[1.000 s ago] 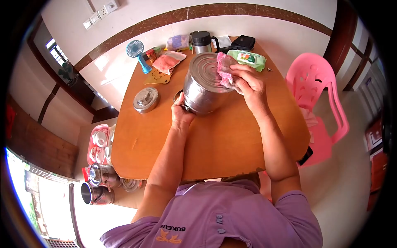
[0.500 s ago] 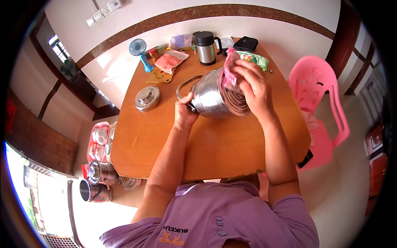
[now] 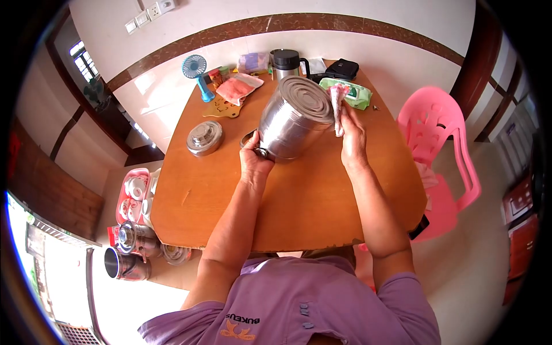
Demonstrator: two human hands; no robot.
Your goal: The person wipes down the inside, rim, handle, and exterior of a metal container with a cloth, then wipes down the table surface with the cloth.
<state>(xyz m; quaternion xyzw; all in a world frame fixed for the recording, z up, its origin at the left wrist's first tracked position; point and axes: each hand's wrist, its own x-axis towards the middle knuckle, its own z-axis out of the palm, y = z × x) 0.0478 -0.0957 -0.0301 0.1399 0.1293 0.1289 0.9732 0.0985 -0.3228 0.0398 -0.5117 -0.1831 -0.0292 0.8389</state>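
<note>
A shiny metal pot (image 3: 290,123) is tipped over the wooden table (image 3: 287,213), its ringed round base facing up and away from me. My left hand (image 3: 255,161) grips the pot low on its left side, near the handle. Beside the pot's right edge, my right hand (image 3: 353,137) holds a pink and white cloth (image 3: 338,109) against the metal or very close to it. To the left on the table lies a round metal lid (image 3: 204,138).
Along the back are a blue fan (image 3: 195,68), a red packet (image 3: 238,89), a steel jug (image 3: 286,62), a black case (image 3: 342,69) and green wipes (image 3: 353,95). A pink chair (image 3: 434,123) stands right; more pots (image 3: 126,264) stand lower left.
The pot has swung from lying sideways back to base-up. My right hand has moved from over the base to its right side with the cloth.
</note>
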